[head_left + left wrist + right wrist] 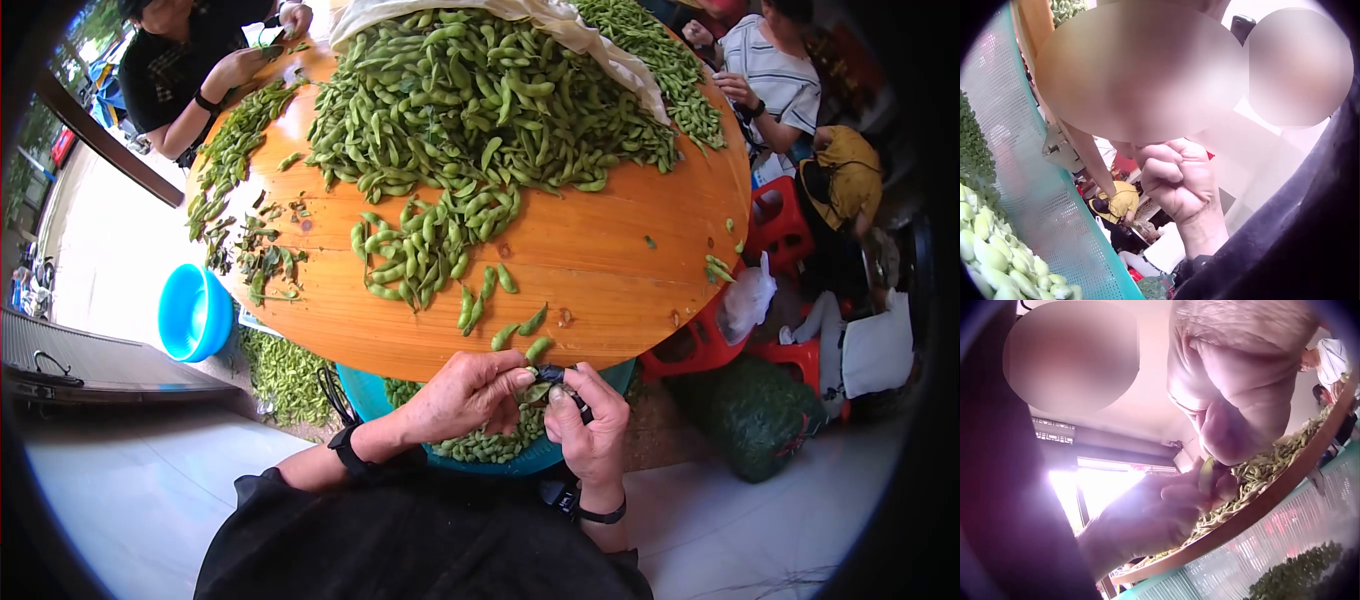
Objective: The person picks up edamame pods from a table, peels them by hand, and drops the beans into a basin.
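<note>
At the table's near edge, my left hand pinches a green soybean pod between thumb and fingers. Close against it, my right hand has its fingers curled around a small black object, mostly hidden by the fingers; its kind cannot be told. The fingertips of both hands meet at the pod. Loose pods lie on the wood just beyond them. Below the hands stands a teal basket with shelled green beans in it.
A large heap of pods covers the far part of the round wooden table. Stems and leaf scraps lie at the left. A blue basin, red stools and a green net bag stand around. Other people sit across the table.
</note>
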Demonstrator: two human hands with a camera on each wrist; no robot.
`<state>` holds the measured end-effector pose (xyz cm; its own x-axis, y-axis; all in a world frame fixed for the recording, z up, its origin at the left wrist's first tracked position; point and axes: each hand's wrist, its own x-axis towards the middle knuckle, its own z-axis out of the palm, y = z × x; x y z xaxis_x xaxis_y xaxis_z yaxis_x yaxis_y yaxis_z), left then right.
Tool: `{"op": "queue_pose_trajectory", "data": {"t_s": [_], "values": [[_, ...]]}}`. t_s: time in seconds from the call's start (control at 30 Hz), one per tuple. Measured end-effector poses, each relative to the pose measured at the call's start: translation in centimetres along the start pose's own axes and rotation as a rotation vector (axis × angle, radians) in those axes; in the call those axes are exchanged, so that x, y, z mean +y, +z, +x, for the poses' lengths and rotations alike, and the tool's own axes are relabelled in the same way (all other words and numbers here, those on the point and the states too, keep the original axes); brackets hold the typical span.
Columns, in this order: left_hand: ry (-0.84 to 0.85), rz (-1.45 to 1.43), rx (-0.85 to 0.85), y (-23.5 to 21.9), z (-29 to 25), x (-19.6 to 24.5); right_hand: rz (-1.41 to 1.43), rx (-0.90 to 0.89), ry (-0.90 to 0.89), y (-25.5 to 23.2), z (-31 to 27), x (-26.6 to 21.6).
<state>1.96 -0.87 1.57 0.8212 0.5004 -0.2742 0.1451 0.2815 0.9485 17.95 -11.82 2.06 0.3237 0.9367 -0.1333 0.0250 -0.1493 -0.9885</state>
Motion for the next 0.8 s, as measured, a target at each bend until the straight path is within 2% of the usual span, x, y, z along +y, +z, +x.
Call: {"op": "queue_pose_trajectory", "data": {"t_s": [0.03,0.07,0.1,0.13,0.17,0.23,0.47,0.53,0.63,0.8], "values": [[-0.054,-0.158,-0.080,-0.3,0.0,0.1,-0.076,0.037,-0.059,0.1,-0.1,0.1],[-0.055,-0.157,-0.080,0.0,0.0,0.0,-0.154,0.074,-0.118,0.3,-0.2,0.2],[-0.066,-0.339,-0.061,0.5,0.2,-0.1,-0.153,0.074,-0.118,0.6,-0.1,0.5],[-0.076,-0.521,-0.042,0.8,0.2,-0.2,-0.331,0.180,-0.332,1.2,-0.1,0.8],[-0.076,-0.521,-0.042,0.8,0.3,-0.6,-0.510,0.285,-0.546,1.5,0.0,1.1],[-0.028,-0.675,-0.133,0.7,0.5,-1.5,-0.525,0.306,-0.550,1.8,-0.1,1.5],[0.054,-0.654,-0.136,1.4,-0.2,-2.0,-0.551,0.333,-0.515,2.2,-0.7,1.3],[-0.014,-0.840,-0.085,1.6,-0.1,-2.1,-0.576,0.340,-0.551,2.4,-0.8,1.4],[-0.061,-0.841,-0.016,1.7,0.0,-2.0,-0.613,0.335,-0.607,2.7,-0.9,1.6],[-0.037,-0.844,0.114,2.5,0.0,-1.9,-0.686,0.331,-0.731,2.7,-0.5,2.0]]}}
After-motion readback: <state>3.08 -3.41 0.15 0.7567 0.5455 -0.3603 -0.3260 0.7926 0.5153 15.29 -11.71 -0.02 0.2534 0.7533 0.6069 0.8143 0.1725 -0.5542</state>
